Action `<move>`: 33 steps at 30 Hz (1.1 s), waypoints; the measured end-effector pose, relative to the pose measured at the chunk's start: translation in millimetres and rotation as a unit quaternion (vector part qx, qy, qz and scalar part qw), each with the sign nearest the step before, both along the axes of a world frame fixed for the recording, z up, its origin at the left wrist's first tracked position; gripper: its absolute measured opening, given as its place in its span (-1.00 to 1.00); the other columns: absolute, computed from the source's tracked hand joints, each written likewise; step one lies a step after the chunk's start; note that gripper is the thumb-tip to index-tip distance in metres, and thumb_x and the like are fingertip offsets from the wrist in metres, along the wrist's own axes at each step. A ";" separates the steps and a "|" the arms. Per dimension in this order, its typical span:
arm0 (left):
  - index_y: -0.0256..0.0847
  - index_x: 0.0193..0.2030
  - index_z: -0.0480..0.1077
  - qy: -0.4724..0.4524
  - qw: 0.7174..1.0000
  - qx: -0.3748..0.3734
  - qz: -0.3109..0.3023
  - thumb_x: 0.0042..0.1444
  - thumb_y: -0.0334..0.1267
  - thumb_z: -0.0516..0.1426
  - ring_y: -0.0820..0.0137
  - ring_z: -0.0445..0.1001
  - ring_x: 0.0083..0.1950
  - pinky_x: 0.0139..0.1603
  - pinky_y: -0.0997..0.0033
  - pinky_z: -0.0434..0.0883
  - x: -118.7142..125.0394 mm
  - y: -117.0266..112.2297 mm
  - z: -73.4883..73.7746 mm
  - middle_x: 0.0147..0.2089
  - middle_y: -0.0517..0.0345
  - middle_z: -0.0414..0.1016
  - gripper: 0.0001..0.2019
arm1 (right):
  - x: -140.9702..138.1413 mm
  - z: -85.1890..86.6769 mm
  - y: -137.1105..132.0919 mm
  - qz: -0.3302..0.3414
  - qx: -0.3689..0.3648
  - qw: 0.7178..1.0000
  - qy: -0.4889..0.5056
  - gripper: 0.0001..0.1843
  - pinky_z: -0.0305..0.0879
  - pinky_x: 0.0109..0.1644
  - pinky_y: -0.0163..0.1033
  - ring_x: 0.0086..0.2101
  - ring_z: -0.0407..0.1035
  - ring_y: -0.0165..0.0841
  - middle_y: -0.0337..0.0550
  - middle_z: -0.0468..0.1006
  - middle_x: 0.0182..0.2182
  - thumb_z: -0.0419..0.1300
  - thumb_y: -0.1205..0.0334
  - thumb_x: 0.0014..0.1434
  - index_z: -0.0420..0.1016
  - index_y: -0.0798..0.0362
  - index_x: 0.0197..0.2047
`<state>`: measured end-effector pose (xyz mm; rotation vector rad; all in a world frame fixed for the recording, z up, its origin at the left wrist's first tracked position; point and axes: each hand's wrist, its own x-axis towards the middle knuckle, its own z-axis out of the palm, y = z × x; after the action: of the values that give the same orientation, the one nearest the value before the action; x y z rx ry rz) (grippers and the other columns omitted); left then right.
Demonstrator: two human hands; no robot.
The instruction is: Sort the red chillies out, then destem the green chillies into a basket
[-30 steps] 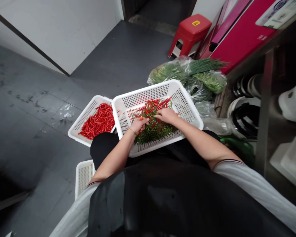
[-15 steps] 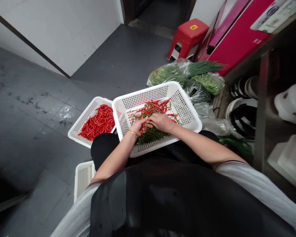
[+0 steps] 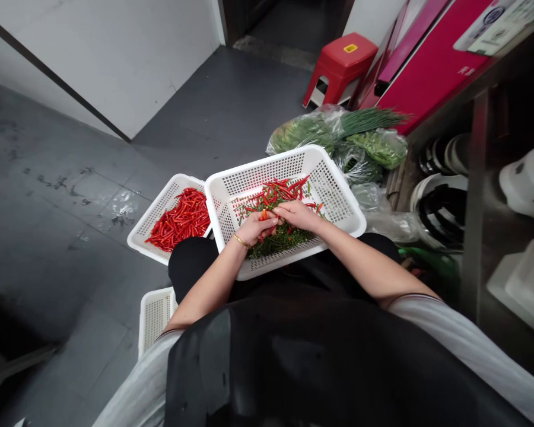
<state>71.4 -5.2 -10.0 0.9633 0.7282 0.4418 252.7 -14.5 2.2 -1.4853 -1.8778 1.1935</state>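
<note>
My left hand (image 3: 256, 229), with a gold bangle at the wrist, is closed around a few red chili peppers (image 3: 264, 216); their ends stick out between the fingers. Close beside it, my right hand (image 3: 299, 214) pinches at a chili pepper near the left fingertips, mostly hidden by the fingers. Both hands are over a white perforated basket (image 3: 342, 188) that rests on my lap. Inside it, loose red chilies (image 3: 285, 188) lie towards the far side, and a pile of green stems (image 3: 289, 238) lies below my hands.
A second white basket (image 3: 137, 233) full of red chilies stands to the left, and another white basket (image 3: 143, 323) is lower left. Bagged greens (image 3: 302, 133) lie beyond the lap basket. A red stool (image 3: 345, 56) is behind them. Shelving with pots (image 3: 442, 207) lines the right.
My hands have moved slightly apart, the right one a little to the right. An orange-red chili now stands up from my left hand. The view has shifted slightly.
</note>
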 end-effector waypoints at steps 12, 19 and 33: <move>-0.24 -0.42 0.29 -0.182 0.969 -0.147 0.078 -0.14 -0.23 0.27 0.49 0.30 -0.59 -0.74 0.62 0.02 -17.3 12.4 1.8 -0.58 0.22 0.28 -0.76 | 20.6 -44.0 -2.9 0.268 0.015 0.833 -0.484 -0.65 0.30 -0.18 -0.16 -0.20 0.50 -0.15 0.10 0.61 -0.20 0.02 0.35 0.25 0.52 0.07 0.02; -0.23 -0.33 0.34 -0.140 0.981 -0.122 0.056 -0.11 -0.15 0.34 0.50 0.31 -0.61 -0.66 0.56 0.26 -16.7 10.5 -9.9 -0.60 0.31 0.24 -0.68 | 13.5 -41.2 -8.0 0.286 0.033 0.830 -0.478 -0.63 0.36 -0.20 -0.15 -0.19 0.52 -0.15 0.10 0.59 -0.14 0.01 0.35 0.26 0.50 0.03 0.06; -0.30 -0.45 0.39 0.099 0.992 -0.056 -0.046 -0.35 -0.17 0.44 0.66 0.06 -0.75 -0.75 0.60 -0.05 1.9 0.9 -16.8 -0.72 0.38 0.19 -0.60 | 1.5 -15.3 -18.4 -0.095 -0.282 0.938 0.175 -0.88 0.41 -0.43 -0.33 -0.54 0.45 -0.42 -0.24 0.53 -0.56 0.13 0.23 0.20 0.28 0.05 -0.35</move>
<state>73.3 -4.3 -26.9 0.9397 0.8743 0.2233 254.2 -32.9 -13.1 -1.5474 -1.1756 1.8557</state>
